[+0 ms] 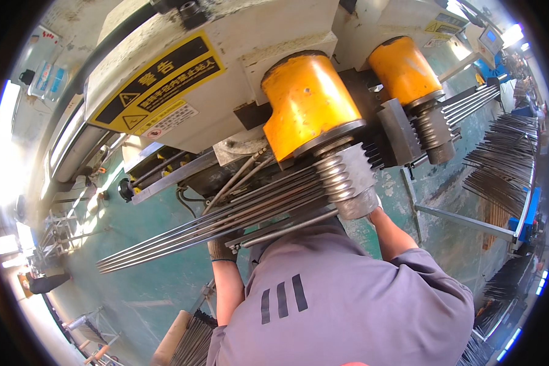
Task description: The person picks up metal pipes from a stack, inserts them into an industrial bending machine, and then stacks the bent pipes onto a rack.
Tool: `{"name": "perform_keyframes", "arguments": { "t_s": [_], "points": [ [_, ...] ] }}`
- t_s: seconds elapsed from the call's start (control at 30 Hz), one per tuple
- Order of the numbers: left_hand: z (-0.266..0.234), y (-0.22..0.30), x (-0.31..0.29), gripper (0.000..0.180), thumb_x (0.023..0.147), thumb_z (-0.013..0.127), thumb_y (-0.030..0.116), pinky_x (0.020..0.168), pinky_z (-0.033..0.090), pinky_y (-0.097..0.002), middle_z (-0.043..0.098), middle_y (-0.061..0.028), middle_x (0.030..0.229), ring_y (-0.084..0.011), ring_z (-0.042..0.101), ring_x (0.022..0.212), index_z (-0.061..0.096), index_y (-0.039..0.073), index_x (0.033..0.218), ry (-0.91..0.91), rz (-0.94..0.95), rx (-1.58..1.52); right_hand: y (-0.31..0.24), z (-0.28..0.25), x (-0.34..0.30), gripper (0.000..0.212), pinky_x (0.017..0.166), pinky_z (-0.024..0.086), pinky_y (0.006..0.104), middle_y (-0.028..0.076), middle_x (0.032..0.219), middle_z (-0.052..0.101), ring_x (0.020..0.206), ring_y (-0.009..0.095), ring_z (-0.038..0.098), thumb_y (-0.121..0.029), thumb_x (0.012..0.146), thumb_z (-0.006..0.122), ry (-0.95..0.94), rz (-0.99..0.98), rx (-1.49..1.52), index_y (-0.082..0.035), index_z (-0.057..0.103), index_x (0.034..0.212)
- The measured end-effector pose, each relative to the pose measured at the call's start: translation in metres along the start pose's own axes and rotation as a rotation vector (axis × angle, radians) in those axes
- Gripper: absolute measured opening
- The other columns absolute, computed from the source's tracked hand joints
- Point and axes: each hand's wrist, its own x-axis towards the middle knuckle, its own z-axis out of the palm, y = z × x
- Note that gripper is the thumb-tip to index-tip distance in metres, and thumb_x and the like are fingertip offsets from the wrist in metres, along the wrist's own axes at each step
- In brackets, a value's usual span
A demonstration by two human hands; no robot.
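Note:
A row of several thin metal rods [207,222] slants from the lower left up to the ribbed steel die [341,177] under the nearer orange cylinder [311,104]. My left hand [221,248], in a brownish glove, is just below the rods. Its fingers are hidden behind them, so whether it grips them cannot be seen. A long coil spring [287,230] runs beside that hand, close to my grey shirt. Most of my right hand [375,213] is hidden behind the lower end of the die. Only its wrist side and a bit of white show.
A second orange cylinder [405,67] with a ribbed die stands farther right. The pale machine body [226,97] carries a yellow warning label [158,82]. Stacked rods [503,158] lie on a rack at the right, with a metal frame bar [466,222] before it. More rods [195,341] lie at lower left.

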Motion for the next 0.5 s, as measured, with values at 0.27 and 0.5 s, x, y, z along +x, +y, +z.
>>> {"name": "perform_keyframes", "arguments": {
  "t_s": [0.27, 0.5],
  "points": [
    [-0.018, 0.011, 0.019, 0.03, 0.099, 0.059, 0.026, 0.109, 0.045, -0.044, 0.065, -0.0097, 0.137, -0.0286, 0.058, 0.132, 0.068, 0.016, 0.126, -0.198, 0.282, 1.084, -0.076, 0.02, -0.062, 0.025, 0.064, 0.048, 0.0328, 0.003, 0.071, 0.068, 0.065, 0.015, 0.061, -0.025, 0.092, 0.07, 0.127, 0.098, -0.249, -0.001, 0.075, 0.089],
    [-0.025, 0.01, 0.007, 0.025, 0.097, 0.063, 0.02, 0.103, 0.051, -0.039, 0.071, -0.0109, 0.128, -0.028, 0.063, 0.126, 0.072, 0.015, 0.12, -0.4, 0.54, 1.481, -0.011, 0.021, -0.178, 0.032, 0.062, 0.05, 0.0343, 0.008, 0.077, 0.072, 0.065, 0.016, 0.063, -0.028, 0.093, 0.072, 0.304, 0.27, -0.299, 0.003, 0.075, 0.098]
  ]
}}
